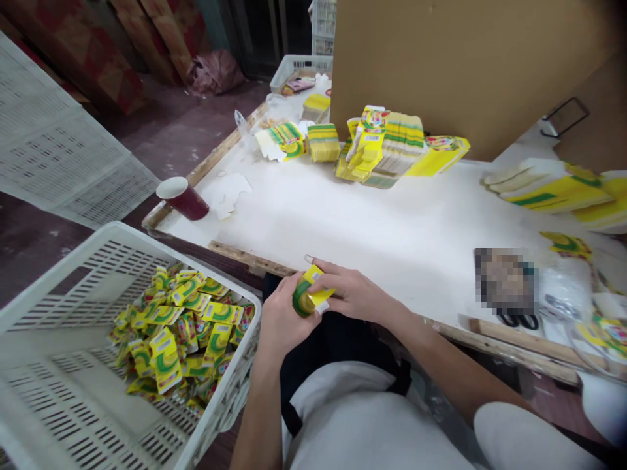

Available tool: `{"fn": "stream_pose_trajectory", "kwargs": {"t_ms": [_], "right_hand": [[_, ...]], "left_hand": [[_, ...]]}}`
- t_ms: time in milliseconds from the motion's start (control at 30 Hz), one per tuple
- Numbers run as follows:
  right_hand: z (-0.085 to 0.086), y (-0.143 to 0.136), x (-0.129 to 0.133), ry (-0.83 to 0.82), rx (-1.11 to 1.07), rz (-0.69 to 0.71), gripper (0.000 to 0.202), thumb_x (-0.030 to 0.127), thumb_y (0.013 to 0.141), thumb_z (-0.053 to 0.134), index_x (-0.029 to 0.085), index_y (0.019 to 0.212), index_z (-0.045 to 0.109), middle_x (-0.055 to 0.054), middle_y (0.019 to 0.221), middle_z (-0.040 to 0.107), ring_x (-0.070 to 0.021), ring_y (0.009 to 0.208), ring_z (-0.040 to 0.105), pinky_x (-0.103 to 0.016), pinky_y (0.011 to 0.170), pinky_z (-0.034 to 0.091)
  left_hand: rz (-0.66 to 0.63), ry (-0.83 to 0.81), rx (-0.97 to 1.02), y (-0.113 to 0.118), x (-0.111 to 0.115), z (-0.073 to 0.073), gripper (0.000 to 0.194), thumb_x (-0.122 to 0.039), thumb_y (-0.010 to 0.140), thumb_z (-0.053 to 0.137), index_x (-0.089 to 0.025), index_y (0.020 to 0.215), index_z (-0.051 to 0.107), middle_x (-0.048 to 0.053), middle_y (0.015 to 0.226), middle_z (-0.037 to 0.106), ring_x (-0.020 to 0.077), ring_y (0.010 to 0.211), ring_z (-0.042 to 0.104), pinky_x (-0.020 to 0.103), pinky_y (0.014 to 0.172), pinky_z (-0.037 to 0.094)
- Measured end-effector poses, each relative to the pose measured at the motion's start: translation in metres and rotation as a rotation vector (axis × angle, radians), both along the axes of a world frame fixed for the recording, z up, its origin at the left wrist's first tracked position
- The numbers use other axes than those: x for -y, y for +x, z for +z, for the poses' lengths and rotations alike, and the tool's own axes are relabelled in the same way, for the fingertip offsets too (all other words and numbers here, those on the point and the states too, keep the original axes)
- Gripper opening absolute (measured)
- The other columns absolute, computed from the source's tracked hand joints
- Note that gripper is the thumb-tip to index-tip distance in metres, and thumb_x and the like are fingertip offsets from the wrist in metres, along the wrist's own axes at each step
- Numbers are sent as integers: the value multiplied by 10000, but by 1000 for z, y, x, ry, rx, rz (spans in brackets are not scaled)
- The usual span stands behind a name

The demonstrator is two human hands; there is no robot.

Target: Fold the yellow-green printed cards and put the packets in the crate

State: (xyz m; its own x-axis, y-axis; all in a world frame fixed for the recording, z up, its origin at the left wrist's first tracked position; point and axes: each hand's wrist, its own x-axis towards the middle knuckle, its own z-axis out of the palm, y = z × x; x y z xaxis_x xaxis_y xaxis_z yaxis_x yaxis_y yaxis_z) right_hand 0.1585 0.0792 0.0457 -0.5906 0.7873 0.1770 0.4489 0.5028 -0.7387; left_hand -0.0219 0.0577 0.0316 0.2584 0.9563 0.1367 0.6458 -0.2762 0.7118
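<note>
Both my hands meet at the table's front edge around one small yellow and green card packet. My left hand wraps round its lower left side, fingers closed on it. From the right, my right hand pinches the packet's upper part between thumb and fingers. A white tip of the packet shows near my left thumb. Beside my left arm, a white plastic crate holds a heap of similar yellow packets.
On the white table stand a dark red cup, stacks of yellow cards before a large cardboard box, and more cards at the right. Black scissors handles and a clear plastic bag lie near the right front.
</note>
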Motion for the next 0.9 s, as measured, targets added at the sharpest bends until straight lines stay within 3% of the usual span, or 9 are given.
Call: {"fn": "stream_pose_trajectory", "kwargs": {"t_ms": [133,300,500,633,800,900], "right_hand": [[5,4,-2,-13,28,85,215,105,790,523,213,945,626,-105,1321,489,-202,1280,399,-297,915,431],[7,5,1,-58,44,95,225,177,824,522,198,1043,568,-125,1397,387,-213,1336,297,-343,972,391],[-3,0,5,-99,-55,57,439,167,886,390,180,1322,332,-133,1431,335,-167,1378,178,-393,1083,262],[-9,-6,5,-100,-67,-13,577,151,860,421,171,1398,214,-127,1452,303,-184,1359,236,-395,1095,252],[-19,-11,6,-93,-178,-104,570,171,836,461,219,1377,290,-88,1394,412,-189,1266,406,-380,1040,342],[-23,-13,9,-87,-218,-158,610,206,802,526,190,1373,311,-97,1386,424,-196,1260,413,-360,1041,333]], "left_hand": [[-22,-1,19,0,0,0,519,-223,632,644,-216,1125,481,45,1068,610,205,985,585,328,866,462],[-24,-16,29,-1,-1,2,515,-259,642,645,-202,1127,479,48,1070,604,197,991,575,319,860,458],[31,34,-28,2,1,-2,497,-305,673,625,-187,1128,465,67,1055,607,211,992,583,323,849,465],[88,33,-74,5,2,-4,530,-314,683,617,-180,1167,447,79,1091,600,224,1012,580,335,858,466],[71,-24,6,2,0,-5,539,-321,696,608,-173,1189,446,78,1116,600,206,1036,570,318,889,453],[70,-62,16,-1,1,-7,561,-308,674,614,-164,1191,451,82,1116,603,212,1021,580,320,876,463]]}}
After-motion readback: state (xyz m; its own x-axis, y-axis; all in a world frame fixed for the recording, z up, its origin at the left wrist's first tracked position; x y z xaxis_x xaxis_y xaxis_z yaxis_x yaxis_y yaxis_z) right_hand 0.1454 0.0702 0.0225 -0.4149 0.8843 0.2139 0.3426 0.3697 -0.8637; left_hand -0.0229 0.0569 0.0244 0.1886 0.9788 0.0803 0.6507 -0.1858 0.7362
